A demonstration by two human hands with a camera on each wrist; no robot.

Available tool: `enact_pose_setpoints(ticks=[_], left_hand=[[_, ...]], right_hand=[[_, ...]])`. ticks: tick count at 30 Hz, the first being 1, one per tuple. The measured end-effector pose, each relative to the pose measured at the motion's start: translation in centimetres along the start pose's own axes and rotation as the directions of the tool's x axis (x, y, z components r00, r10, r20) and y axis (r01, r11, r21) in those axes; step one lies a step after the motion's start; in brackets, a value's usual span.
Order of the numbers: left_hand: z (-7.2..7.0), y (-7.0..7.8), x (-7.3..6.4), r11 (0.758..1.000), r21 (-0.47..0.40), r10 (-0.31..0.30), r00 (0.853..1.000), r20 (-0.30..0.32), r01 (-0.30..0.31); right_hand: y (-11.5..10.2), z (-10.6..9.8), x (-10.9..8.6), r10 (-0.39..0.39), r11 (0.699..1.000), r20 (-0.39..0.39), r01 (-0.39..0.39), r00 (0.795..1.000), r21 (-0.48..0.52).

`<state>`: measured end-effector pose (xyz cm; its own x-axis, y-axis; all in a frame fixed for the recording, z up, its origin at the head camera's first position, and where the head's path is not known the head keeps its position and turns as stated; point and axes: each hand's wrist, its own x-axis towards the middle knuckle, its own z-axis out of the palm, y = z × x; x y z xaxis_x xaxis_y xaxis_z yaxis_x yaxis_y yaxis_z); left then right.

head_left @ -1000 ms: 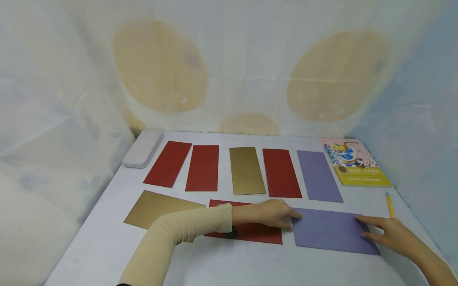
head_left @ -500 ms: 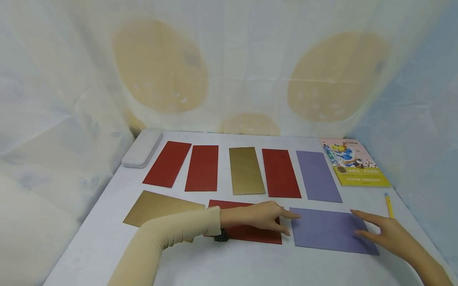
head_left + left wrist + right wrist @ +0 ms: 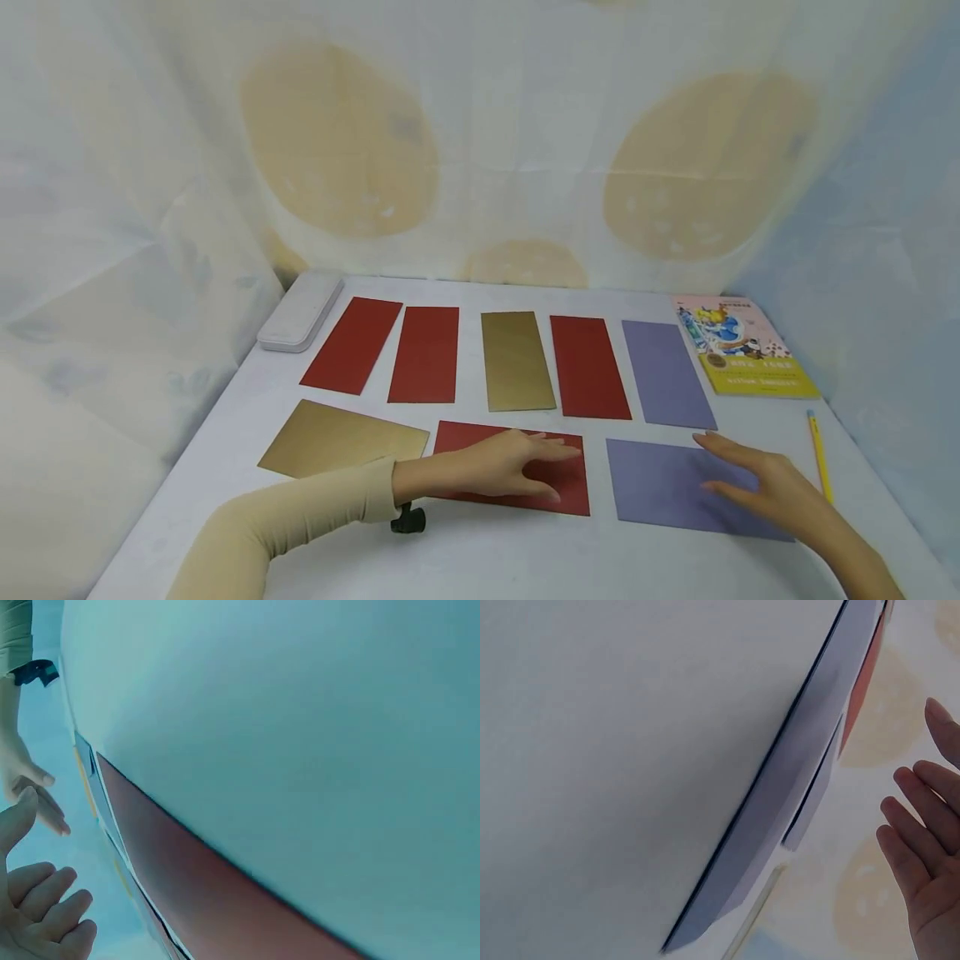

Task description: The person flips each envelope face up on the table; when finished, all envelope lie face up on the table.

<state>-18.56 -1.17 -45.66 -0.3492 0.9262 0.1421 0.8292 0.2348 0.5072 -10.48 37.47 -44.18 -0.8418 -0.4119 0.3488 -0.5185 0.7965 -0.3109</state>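
Note:
My left hand (image 3: 506, 465) hovers over a red rectangular card (image 3: 567, 493) in the front row, fingers extended and holding nothing. In the left wrist view that hand (image 3: 45, 911) is lifted off the card, its fingers slightly bent. Over the front purple card (image 3: 652, 483) hangs my right hand (image 3: 776, 492), thumb and fingers spread apart. The right wrist view shows this hand (image 3: 930, 832) raised away from the purple card (image 3: 780, 772), with nothing in it. Left of the red card lies a gold card (image 3: 337, 437), partly hidden by the left forearm.
Behind, a row holds red cards (image 3: 423, 354), a gold card (image 3: 517, 360) and a purple card (image 3: 667, 371). A white case (image 3: 300, 312) stands at the back left. On the right lie an illustrated book (image 3: 742, 346) and a yellow pencil (image 3: 821, 457). Curtains surround the white table (image 3: 480, 558).
My left hand has left the front purple card's left edge and moved left over the red card. My right hand has lifted from that card's right side and shifted left. The cards stay put.

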Motion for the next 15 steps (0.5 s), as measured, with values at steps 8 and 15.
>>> enact_pose_setpoints(ticks=[8, 15], left_hand=[[-0.6, 0.0, -4.3, 0.998, 0.044, -0.046, 0.994, -0.103, 0.051], [-1.4, 0.4, -7.0, 0.992, 0.04, -0.111, 0.979, -0.172, 0.12]], right_hand=[[-2.3, 0.5, 1.6, -0.046, 0.997, 0.013, 0.046, 0.999, 0.056], [-4.1, 1.1, 3.3, -0.02, 0.997, 0.059, 0.016, 0.998, 0.07]])
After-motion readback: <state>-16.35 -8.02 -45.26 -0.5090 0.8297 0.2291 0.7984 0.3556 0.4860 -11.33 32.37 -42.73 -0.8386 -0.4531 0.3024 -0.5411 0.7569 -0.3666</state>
